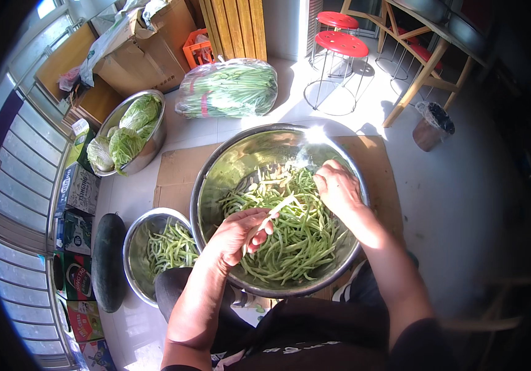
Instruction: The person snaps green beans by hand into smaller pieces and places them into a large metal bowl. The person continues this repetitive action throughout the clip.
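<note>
A large stainless steel bowl [193,199] stands before me, heaped with green beans [288,250]. Over its left half, my left hand [237,232] holds a long pale green bean [284,206] between thumb and fingers, one end pointing up and to the right. My right hand [341,188] is above the bowl's right side, its fingers curled with the thumb against them. Whether anything is pinched there is hidden. Beside the large bowl on the left, a smaller metal bowl [136,227] also contains green beans [172,246].
Flattened cardboard [177,169] lies under the large bowl. To the left are a winter melon [108,262], stacked beer cartons [77,276] and a basin of cabbages [142,113]. Bagged green stalks [230,88] lie beyond. Red stools [342,44] and a bin [427,132] stand at right.
</note>
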The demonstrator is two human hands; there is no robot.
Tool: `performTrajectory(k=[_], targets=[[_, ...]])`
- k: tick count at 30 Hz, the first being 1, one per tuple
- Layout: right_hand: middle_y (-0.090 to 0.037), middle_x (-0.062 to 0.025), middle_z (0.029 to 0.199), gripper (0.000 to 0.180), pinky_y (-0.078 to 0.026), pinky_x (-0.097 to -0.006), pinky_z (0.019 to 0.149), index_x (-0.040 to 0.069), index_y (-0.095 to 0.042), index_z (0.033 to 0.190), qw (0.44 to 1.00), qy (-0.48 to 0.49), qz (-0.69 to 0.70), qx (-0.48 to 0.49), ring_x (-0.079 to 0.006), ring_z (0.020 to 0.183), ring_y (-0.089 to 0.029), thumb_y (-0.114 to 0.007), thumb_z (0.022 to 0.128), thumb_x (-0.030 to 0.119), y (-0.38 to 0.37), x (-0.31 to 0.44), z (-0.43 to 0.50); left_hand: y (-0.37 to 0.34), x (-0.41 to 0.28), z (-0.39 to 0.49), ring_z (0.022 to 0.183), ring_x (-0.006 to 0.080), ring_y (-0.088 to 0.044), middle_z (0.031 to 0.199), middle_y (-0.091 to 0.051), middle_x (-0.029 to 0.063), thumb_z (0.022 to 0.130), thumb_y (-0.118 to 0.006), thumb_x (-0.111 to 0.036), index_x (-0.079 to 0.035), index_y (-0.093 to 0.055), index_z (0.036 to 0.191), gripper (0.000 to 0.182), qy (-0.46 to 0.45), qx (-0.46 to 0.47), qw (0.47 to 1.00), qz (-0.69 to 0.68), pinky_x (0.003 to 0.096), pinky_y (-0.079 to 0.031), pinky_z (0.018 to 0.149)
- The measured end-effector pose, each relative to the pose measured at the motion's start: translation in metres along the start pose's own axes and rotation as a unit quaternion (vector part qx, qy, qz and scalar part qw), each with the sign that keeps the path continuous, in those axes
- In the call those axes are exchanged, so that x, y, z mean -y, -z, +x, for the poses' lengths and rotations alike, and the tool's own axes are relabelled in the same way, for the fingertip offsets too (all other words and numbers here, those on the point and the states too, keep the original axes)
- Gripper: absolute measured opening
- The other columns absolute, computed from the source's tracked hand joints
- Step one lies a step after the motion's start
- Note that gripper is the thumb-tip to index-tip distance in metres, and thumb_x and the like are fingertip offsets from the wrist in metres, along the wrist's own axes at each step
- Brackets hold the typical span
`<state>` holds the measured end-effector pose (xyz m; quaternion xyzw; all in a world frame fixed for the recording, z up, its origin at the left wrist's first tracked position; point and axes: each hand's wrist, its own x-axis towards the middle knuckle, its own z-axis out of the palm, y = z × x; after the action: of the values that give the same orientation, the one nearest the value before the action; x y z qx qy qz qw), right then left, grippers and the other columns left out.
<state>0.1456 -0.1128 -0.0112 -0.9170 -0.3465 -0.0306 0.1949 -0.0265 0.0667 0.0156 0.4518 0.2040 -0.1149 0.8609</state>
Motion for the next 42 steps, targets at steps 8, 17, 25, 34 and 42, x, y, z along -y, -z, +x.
performTrajectory(k=[8,17,25,34,42], targets=[[-0.058,-0.0073,0.089,0.029,-0.046,-0.0350,0.071,0.007,-0.057,0.108,0.952,0.291,0.082,0.047,-0.0235,0.082,-0.056,-0.059,0.080,0.014,0.018,0.036,-0.053,-0.011,0.008,0.000,0.050,0.0049,-0.043,0.074,-0.058,0.0041,0.085,-0.052,-0.007,0.004,-0.055,0.106,0.024,0.018,-0.006,0.996,0.084,0.0153,-0.031,0.037],[-0.051,-0.0050,0.063,0.014,-0.043,-0.0349,0.055,0.007,-0.048,0.065,0.942,0.288,0.161,0.054,-0.0218,0.060,-0.053,-0.060,0.071,0.012,0.022,0.023,-0.064,-0.028,0.008,-0.002,0.052,0.0021,-0.042,0.071,-0.059,-0.0014,0.087,-0.060,-0.018,-0.002,-0.061,0.099,0.021,-0.010,0.029,0.953,0.301,0.0157,-0.033,0.044],[-0.052,-0.0049,0.064,0.012,-0.038,-0.0298,0.056,0.001,-0.055,0.069,0.824,-0.016,0.550,0.134,-0.0154,0.059,-0.048,-0.049,0.079,0.006,0.030,0.020,-0.078,-0.036,0.017,0.005,0.068,0.0049,-0.050,0.078,-0.058,-0.0021,0.087,-0.060,-0.019,-0.002,-0.061,0.107,0.027,-0.060,0.075,0.972,0.213,0.0175,-0.039,0.057],[-0.043,-0.0007,0.062,0.017,-0.032,-0.0245,0.056,0.003,-0.049,0.073,0.498,-0.077,0.835,0.221,-0.0098,0.056,-0.038,-0.040,0.085,0.012,0.030,0.019,-0.087,-0.042,0.036,0.013,0.053,0.0074,-0.044,0.071,-0.058,0.0043,0.087,-0.058,-0.018,0.001,-0.061,0.104,0.026,-0.108,0.130,0.986,0.018,0.0191,-0.035,0.047],[-0.047,-0.0043,0.068,0.020,-0.035,-0.0269,0.063,0.002,-0.051,0.075,0.541,0.011,0.837,0.086,-0.0139,0.065,-0.043,-0.040,0.087,0.014,0.046,-0.002,-0.078,-0.031,-0.004,0.010,0.051,0.0078,-0.037,0.070,-0.047,0.0007,0.091,-0.053,-0.025,-0.005,-0.052,0.098,0.022,-0.220,0.076,0.960,-0.159,0.0192,-0.032,0.043]])
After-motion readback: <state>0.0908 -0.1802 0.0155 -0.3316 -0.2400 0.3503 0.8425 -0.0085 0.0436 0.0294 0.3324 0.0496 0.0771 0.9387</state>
